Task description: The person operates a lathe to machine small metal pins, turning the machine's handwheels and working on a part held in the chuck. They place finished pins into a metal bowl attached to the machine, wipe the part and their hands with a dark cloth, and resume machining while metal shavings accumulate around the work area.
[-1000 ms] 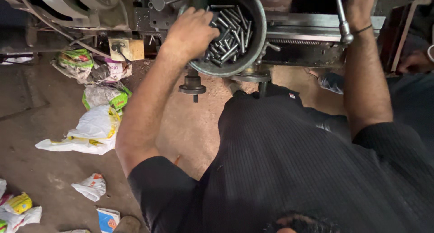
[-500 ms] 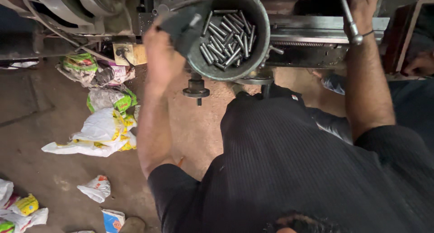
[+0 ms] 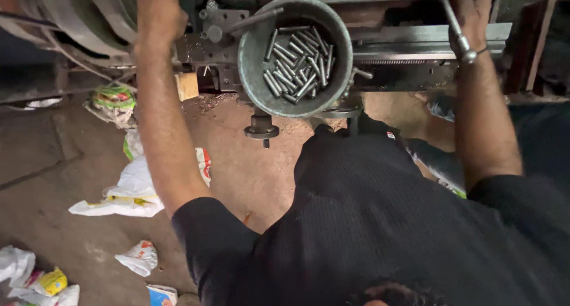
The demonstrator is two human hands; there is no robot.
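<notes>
left hand [image 3: 155, 12] out of the round metal tin [image 3: 295, 56], now up on the lathe [image 3: 107, 21] at the top-left edge, grip can't tell | steel pins [image 3: 298, 64] stay in tin at machine's front edge | right hand [image 3: 472, 15] closed on lever handle [image 3: 456, 28]

Dull grey metal bowl [image 3: 252, 74], scuffed inside; smooth, faintly shiny steel pins [image 3: 300, 65]. Polished metal lever [image 3: 456, 30]. Greasy, dark matt metal machine [image 3: 404, 51]. Rough, dusty brown floor [image 3: 249, 169]. Crumpled glossy plastic bags [image 3: 127, 190]. Ribbed matt black cloth shirt [image 3: 386, 223].
</notes>
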